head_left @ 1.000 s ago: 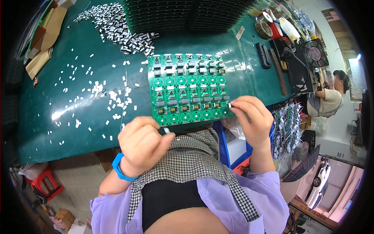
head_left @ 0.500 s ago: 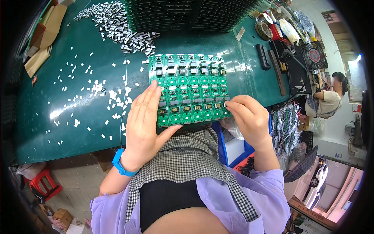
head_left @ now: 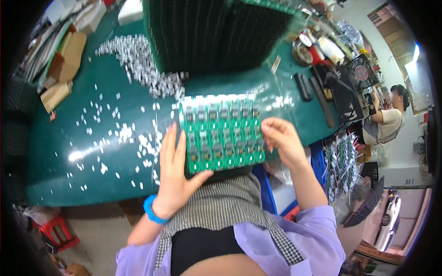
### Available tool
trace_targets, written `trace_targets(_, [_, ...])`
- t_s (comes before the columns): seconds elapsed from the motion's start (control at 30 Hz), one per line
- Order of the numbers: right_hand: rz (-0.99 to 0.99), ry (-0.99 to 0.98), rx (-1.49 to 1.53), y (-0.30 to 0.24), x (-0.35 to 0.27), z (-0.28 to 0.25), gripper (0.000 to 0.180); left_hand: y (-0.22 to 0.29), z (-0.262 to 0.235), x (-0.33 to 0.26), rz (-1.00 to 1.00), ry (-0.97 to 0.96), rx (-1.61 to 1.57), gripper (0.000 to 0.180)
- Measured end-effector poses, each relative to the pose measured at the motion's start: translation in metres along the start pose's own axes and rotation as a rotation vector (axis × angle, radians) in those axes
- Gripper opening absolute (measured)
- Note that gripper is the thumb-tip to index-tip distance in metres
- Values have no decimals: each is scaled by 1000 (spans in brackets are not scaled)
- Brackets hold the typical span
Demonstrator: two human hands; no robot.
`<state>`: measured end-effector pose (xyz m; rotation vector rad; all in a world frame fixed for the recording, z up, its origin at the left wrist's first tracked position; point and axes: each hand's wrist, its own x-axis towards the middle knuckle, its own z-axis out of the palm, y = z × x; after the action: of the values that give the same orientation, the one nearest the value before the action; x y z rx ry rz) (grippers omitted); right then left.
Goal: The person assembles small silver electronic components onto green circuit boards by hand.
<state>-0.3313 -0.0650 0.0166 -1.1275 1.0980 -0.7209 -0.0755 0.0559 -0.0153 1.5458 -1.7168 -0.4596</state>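
A green panel of joined circuit boards (head_left: 223,125) lies on the table in front of me, with rows of small displays and round pads. My left hand (head_left: 177,170) rests along its left edge, fingers stretched out and thumb spread at the near left corner. Beside the panel's right edge, in its far half, is my right hand (head_left: 281,138), thumb and forefinger pressed together and the other fingers curled. Whether that pinch holds the edge or a small part is too blurred to tell.
A heap of small white-and-dark parts (head_left: 142,64) lies at the far left, with loose white pieces (head_left: 124,133) scattered nearer. Tall stacked green boards (head_left: 198,37) stand behind the panel. At right are dark bars (head_left: 304,87), a fan (head_left: 361,71) and a seated person (head_left: 391,115).
The whole view has shifted, so the table sits lower. My right hand has moved farther along the panel's right edge, away from the near row. My left fingers have slid off onto its left edge.
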Motion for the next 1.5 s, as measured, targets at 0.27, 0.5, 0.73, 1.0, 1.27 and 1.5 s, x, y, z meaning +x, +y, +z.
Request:
trace_targets(0.27, [-138,-12,66,-37,-1,-14,14,38,-17,31,279,160,108,101])
trace_targets(0.5, [-451,155,93,-150,52,-73,13,79,-34,116,476,246,95,91])
trace_targets(0.73, [-310,33,-27,-237,173,-131,12,-27,-44,142,108,266,287,31])
trace_targets(1.0, [-82,201,-189,-249,220,-85,15,-145,-46,108,-148,391,354,20])
trace_targets(1.27, [-131,165,-408,-244,227,-88,23,-147,-42,107,-154,333,347,23])
trace_targets(1.5, [-778,555,-805,-235,140,-70,27,-88,-64,103,-39,352,146,19])
